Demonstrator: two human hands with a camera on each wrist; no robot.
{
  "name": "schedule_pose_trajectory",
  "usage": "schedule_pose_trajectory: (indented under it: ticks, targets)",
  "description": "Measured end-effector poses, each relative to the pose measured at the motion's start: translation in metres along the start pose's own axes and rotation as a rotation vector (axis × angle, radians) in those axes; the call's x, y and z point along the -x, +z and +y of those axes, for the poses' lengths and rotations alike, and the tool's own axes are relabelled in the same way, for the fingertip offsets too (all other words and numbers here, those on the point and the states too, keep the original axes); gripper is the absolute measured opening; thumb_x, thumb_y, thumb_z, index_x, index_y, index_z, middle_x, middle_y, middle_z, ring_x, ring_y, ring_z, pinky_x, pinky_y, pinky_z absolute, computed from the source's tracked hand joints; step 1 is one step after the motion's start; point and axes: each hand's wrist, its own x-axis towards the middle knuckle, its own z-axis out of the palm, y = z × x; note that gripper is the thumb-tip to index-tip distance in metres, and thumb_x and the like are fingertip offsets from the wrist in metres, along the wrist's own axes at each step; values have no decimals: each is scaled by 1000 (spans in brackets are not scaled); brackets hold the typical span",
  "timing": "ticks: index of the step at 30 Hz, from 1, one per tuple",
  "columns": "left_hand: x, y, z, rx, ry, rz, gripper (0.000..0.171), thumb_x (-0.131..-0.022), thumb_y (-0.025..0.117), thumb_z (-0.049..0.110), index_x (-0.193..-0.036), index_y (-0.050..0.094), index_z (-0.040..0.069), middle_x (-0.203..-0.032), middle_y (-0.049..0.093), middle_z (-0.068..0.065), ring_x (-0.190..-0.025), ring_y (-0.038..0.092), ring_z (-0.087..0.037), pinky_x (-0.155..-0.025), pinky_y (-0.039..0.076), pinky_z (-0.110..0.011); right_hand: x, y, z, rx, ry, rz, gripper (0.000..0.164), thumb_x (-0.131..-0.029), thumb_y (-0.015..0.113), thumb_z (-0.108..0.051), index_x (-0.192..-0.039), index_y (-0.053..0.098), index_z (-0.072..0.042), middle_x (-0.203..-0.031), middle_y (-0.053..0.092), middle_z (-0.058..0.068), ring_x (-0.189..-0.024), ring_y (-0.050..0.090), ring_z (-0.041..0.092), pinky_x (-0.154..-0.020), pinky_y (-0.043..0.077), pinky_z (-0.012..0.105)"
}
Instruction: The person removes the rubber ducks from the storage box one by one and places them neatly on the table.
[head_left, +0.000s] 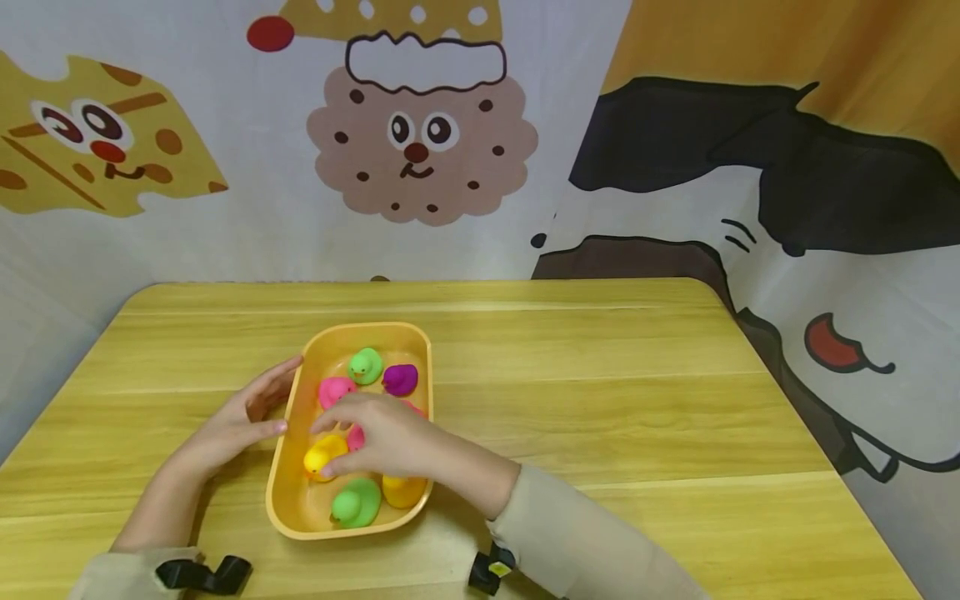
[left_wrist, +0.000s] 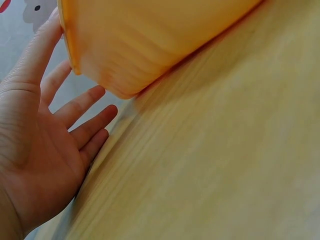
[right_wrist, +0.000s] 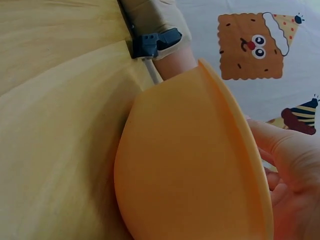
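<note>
Several rubber ducks lie in an orange-yellow plastic basin (head_left: 291,417) on the table. My left hand (head_left: 238,421) touches the basin's left side, its thumb and fingers spread; the left wrist view shows those fingers fairly straight beside the basin wall (left_wrist: 150,40). Inside the basin, my right hand (head_left: 386,433) reaches over a yellow duck (head_left: 322,457). Its thumb touches that duck and its bent fingers are spread on the far side, with a small gap visible. Around it are a pink duck (head_left: 337,390), a purple duck (head_left: 401,380) and green ducks (head_left: 365,366). The basin wall hides part of the right fingers in the right wrist view.
The wood-grain table (head_left: 600,400) extends to the right of the basin. Behind it hangs a white cloth (head_left: 270,225) with cartoon prints. Another green duck (head_left: 356,503) and an orange-yellow duck (head_left: 403,492) lie at the basin's near end, under the right wrist.
</note>
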Motion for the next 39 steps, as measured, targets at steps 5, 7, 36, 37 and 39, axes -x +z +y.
schedule_pose_trajectory:
  ticks: [5, 7, 36, 37, 39]
  targets:
    - [0, 0, 0, -1, -4, 0, 75, -90, 59, -5, -153, 23, 13, -150, 31, -18, -126, 37, -2, -95, 34, -16, -9, 1, 3, -12, 8, -46, 41, -80, 78, -32, -117, 68, -18, -111, 63, -15, -96, 54, -1, -80, 38, 9]
    - [0, 0, 1, -2, -6, 1, 75, -90, 59, -5, -153, 23, 13, -150, 30, -19, -126, 36, -2, -95, 34, -16, -12, 1, 5, -10, 8, -69, 40, -80, 79, -31, -116, 68, -18, -110, 63, -15, -96, 54, -1, -80, 38, 9]
    - [1, 2, 3, 10, -27, 11, 74, -91, 61, -2, -153, 23, 12, -149, 32, -20, -125, 38, -3, -95, 32, -15, -33, 18, 13, 34, 8, -191, 29, -81, 78, -26, -107, 72, -18, -91, 62, -17, -78, 50, 0, -68, 37, 10]
    - [1, 2, 2, 9, -27, 12, 74, -91, 61, -2, -153, 23, 13, -149, 32, -19, -125, 38, -3, -95, 32, -14, -33, 18, 13, 34, 5, -189, 28, -81, 78, -26, -107, 72, -17, -90, 62, -17, -78, 50, 0, -68, 37, 9]
    - [1, 2, 2, 10, -29, 12, 74, -91, 61, -2, -153, 23, 13, -149, 33, -18, -125, 38, -3, -95, 32, -14, -32, 17, 13, 40, -2, -185, 29, -81, 78, -26, -108, 72, -17, -90, 62, -17, -78, 50, 0, -68, 37, 9]
